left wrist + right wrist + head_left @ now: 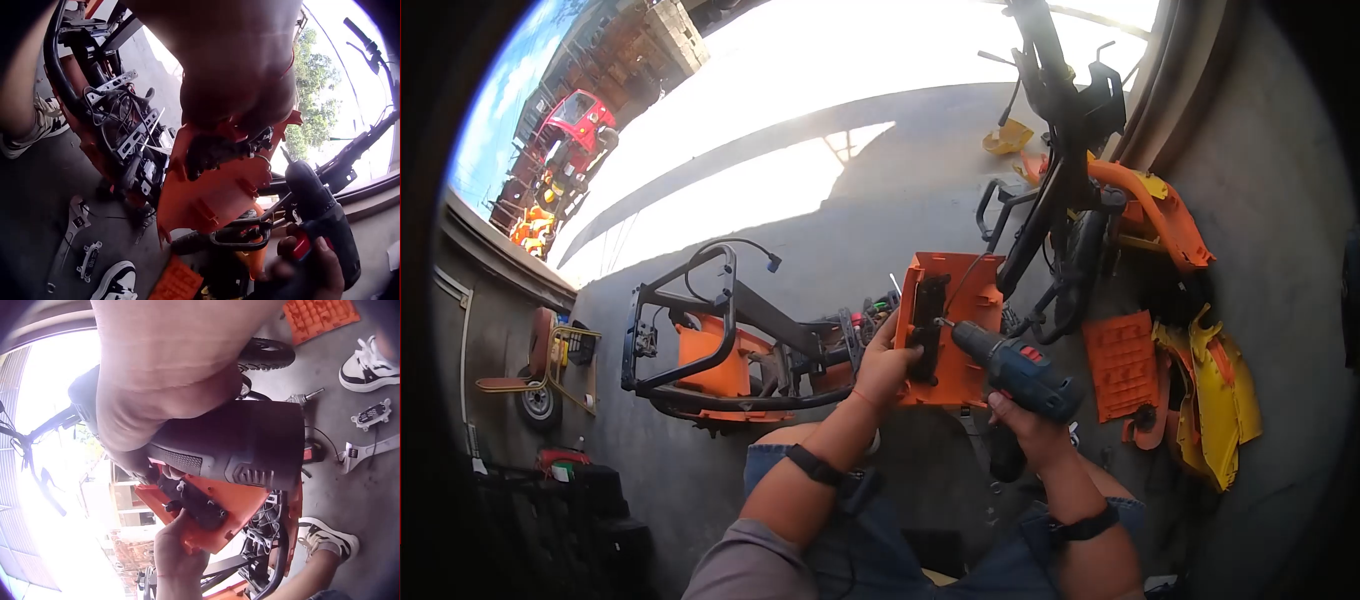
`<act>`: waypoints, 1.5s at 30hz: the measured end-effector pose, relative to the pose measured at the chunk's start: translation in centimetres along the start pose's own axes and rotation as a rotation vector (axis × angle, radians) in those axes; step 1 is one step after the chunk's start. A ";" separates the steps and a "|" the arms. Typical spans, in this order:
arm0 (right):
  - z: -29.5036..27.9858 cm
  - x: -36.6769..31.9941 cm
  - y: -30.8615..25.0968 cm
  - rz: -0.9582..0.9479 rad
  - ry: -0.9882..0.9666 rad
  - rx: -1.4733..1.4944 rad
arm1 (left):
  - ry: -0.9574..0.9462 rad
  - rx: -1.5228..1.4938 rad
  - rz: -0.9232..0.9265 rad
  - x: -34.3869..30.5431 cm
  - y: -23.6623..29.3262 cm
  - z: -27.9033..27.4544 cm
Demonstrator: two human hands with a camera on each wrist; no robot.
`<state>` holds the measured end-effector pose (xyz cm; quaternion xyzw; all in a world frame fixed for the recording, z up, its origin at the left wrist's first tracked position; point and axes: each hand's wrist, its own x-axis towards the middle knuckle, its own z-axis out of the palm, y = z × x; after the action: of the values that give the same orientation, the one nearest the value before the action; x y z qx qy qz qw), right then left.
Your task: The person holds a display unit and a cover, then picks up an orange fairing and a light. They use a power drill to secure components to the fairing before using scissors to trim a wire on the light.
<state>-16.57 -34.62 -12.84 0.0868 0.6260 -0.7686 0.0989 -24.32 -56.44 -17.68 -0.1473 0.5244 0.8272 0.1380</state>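
Note:
My left hand [883,368] grips the near-left edge of an orange plastic panel [968,375], which is raised in front of my lap. A long black part [927,320] lies along the panel's inner face, and my left thumb presses on it. My right hand [1032,425] holds a cordless drill [1025,370] by its handle, its nose pointing toward the black part. In the left wrist view the bit [286,153] stands a little apart from the panel. The right wrist view shows the drill's dark body [250,444] over the panel, with my left fingers behind the panel edge.
A black vehicle frame [745,290] with exposed wiring lies to the left. An upright steering column [1050,190] stands at the right. Orange and yellow body panels [1220,400] lie on the right floor. An adjustable wrench [76,225] and a small display unit [90,259] lie near my shoes.

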 end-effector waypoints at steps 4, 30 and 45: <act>0.1 0.4 0.5 -0.028 -0.027 -0.044 | 0.036 -0.022 -0.023 0.4 0.2 0.1; 2.7 -0.1 0.0 0.063 -0.078 -0.072 | 0.089 -0.031 -0.033 0.0 1.2 -0.7; 2.4 -0.5 -0.6 0.027 -0.082 -0.068 | 0.064 0.030 -0.015 0.2 0.4 -0.3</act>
<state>-16.25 -36.85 -11.71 0.0603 0.6462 -0.7483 0.1376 -24.65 -56.87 -17.59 -0.1752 0.5396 0.8133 0.1295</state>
